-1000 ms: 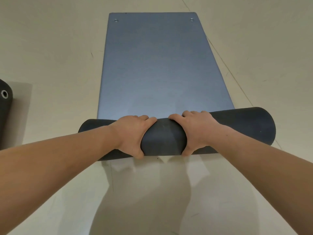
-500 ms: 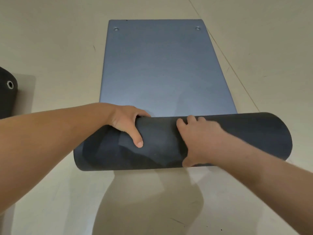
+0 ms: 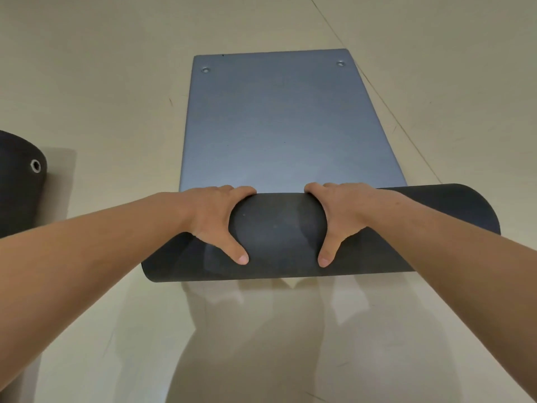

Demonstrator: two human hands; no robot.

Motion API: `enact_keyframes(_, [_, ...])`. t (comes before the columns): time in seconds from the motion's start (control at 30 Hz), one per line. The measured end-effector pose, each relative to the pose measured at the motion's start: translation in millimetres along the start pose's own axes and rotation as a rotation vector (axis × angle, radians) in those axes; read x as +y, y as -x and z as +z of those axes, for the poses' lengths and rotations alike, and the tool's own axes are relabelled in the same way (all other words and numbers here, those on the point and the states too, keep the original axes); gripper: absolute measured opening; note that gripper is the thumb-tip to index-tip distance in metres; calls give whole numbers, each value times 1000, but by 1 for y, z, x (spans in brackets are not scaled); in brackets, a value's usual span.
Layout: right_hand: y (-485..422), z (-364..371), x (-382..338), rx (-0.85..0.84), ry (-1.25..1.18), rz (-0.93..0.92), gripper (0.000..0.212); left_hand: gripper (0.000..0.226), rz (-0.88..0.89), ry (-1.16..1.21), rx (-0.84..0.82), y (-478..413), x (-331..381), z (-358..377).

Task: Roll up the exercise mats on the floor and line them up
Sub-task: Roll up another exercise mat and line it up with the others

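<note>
Mat [image 3: 279, 126] lying blue side up on the floor [image 3: 87, 82], near end being wound into a dark roll [image 3: 279, 237]. Asking where the grips are sitting?

Left grip [image 3: 215, 219] and right grip [image 3: 345, 216] both clamping the roll near its middle, fingers curling over the far side, thumbs spreading down the near face.

Wondering how to be doing this turn well?

Probably pushing forward with both sides at one pace, pressing down while turning, squeezing out slack. Right end looking fatter and farther ahead than the left, though possibly only lens skew. Going by that, worth sliding the grips wider apart and checking the roll's ends against the mat's long edges.

Asking how far along?

Seeming under halfway: most of the length lying flat ahead, two eyelets [image 3: 205, 70] showing at the far corners.

Anything standing in the way?

Not seeing anything blocking the roll's path. Another rolled mat [image 3: 17, 184] sitting well apart at the left, likely marking where to be lining this one up. Seam [image 3: 377, 91] in the floor running just beside the mat's right edge. Shadows falling on the floor nearest the person.
</note>
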State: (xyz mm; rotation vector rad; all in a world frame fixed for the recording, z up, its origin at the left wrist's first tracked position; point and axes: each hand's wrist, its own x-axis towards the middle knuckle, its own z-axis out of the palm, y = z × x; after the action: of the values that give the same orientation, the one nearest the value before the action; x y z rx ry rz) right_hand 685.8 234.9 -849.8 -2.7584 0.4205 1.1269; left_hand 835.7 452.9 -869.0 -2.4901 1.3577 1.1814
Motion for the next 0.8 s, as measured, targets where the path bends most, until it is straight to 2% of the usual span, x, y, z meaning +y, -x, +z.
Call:
enact_keyframes(0.1, [-2,-2,0,0,-7,-5,138,129,-2,-8,25,-3,-1,1])
enact_keyframes(0.27, [3,-3,6,20,-35,-13,119,106,-32,38,-5,-8,4,-10])
enact_keyframes(0.4, [4,-5,6,-1,-40,-19,112,98,-37,36,-11,-7,7,-8])
enact_keyframes(0.53, [5,-10,8,-55,-69,-12,111,91,-58,93,-54,-3,12,-10])
enact_keyframes(0.67, [4,-3,6,-97,4,-25,116,92,-44,84,-128,-1,16,1])
enact_keyframes(0.8, [-1,-5,5,15,2,-10,128,100,-68,115,-86,0,11,-6])
